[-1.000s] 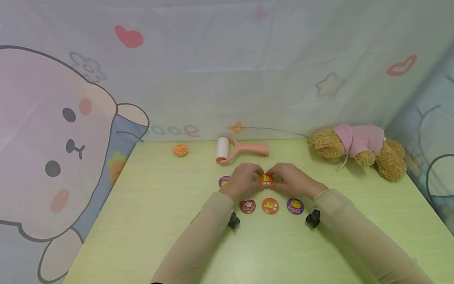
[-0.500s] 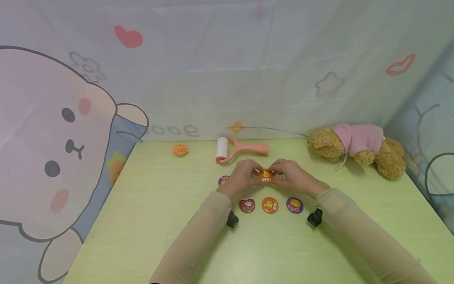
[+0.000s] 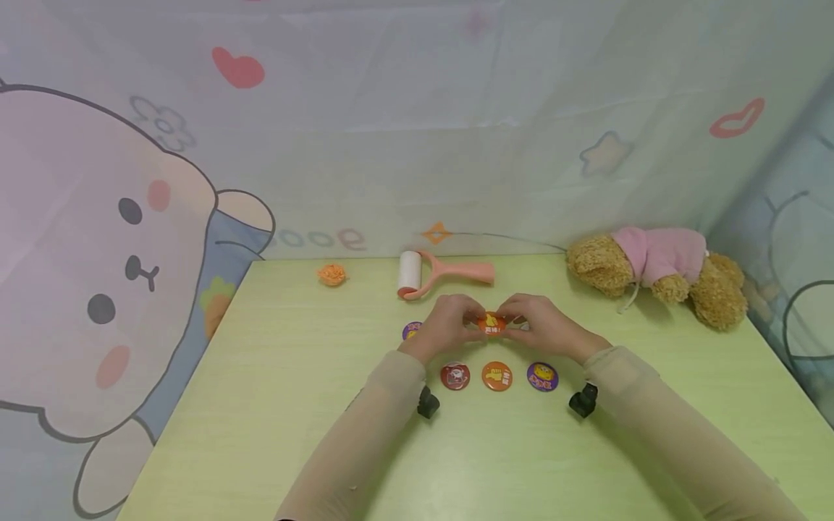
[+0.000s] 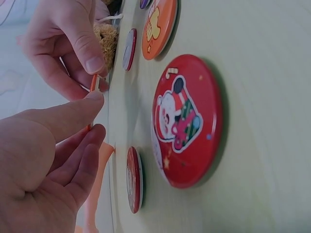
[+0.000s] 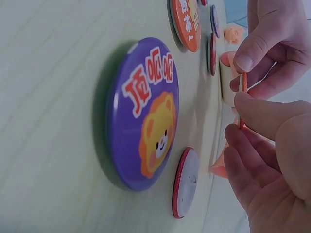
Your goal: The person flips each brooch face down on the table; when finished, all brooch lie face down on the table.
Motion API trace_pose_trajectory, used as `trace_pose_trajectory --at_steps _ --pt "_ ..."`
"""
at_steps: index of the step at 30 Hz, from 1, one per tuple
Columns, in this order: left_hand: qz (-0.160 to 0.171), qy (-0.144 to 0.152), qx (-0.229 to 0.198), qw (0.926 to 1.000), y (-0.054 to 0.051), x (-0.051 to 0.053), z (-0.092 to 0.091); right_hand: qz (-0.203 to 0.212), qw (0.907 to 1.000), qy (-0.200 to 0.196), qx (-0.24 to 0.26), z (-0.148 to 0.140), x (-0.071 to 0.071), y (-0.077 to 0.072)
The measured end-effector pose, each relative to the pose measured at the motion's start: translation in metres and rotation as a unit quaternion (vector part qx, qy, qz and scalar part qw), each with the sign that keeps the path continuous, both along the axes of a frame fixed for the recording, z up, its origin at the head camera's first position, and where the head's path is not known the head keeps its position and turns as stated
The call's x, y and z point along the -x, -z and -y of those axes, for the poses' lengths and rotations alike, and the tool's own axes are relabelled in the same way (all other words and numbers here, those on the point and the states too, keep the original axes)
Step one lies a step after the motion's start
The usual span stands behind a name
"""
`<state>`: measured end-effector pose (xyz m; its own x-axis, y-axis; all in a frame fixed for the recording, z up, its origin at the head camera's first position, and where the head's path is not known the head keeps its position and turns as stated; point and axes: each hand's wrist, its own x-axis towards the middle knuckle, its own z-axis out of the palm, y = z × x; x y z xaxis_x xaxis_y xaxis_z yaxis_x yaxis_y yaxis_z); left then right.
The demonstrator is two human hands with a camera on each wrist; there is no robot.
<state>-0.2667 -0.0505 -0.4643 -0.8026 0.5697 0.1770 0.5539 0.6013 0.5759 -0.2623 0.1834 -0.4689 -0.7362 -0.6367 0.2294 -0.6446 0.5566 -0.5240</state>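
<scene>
Your left hand (image 3: pixel 446 329) and right hand (image 3: pixel 542 327) hold a round, glossy orange badge with a yellow print (image 3: pixel 491 323) between them above the pale yellow-green desk (image 3: pixel 274 405), fingers pinching its opposite edges. Nearer you, a round red badge with a cartoon figure (image 3: pixel 455 376), a round orange badge with a yellow thumbs-up (image 3: pixel 497 376) and a round purple badge with a lion face (image 3: pixel 543 377) lie in a row. Farther back are a pink-handled white roller (image 3: pixel 449 273) and a brown plush bear in pink (image 3: pixel 658 275).
</scene>
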Motion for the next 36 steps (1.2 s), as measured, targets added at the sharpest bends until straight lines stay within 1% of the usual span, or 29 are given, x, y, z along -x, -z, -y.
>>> trace_pose_trajectory --at_steps 4,11,15,18,25,30,36 --pt "0.005 0.006 -0.001 1.0 -0.0005 -0.0003 -0.0006 0.008 0.9999 -0.007 0.012 -0.0026 -0.0015 0.0006" --pt "0.014 0.004 0.003 0.9999 -0.0024 -0.0017 -0.0013 0.005 0.9997 -0.009 0.02 -0.0049 -0.0013 0.0014" --pt "0.007 0.006 0.004 0.9999 -0.0022 -0.002 -0.0007 0.004 0.9997 -0.011 0.023 -0.0055 -0.0008 0.0014" --pt "0.003 0.012 -0.002 0.9999 -0.0013 -0.0019 0.0003 0.006 0.9993 -0.017 0.033 -0.0062 -0.0002 0.0024" --pt "0.009 0.018 -0.022 0.9995 0.0002 -0.0034 0.0037 0.002 0.9986 -0.023 0.047 -0.0067 0.0012 0.0057" --pt "0.013 0.015 -0.025 0.9995 0.0019 -0.003 0.0049 0.019 0.9981 -0.021 0.055 -0.0062 0.001 0.0057" --pt "0.021 0.008 -0.029 0.9993 0.0012 -0.0038 0.006 0.044 0.9978 -0.005 0.048 -0.0063 0.0011 0.0066"
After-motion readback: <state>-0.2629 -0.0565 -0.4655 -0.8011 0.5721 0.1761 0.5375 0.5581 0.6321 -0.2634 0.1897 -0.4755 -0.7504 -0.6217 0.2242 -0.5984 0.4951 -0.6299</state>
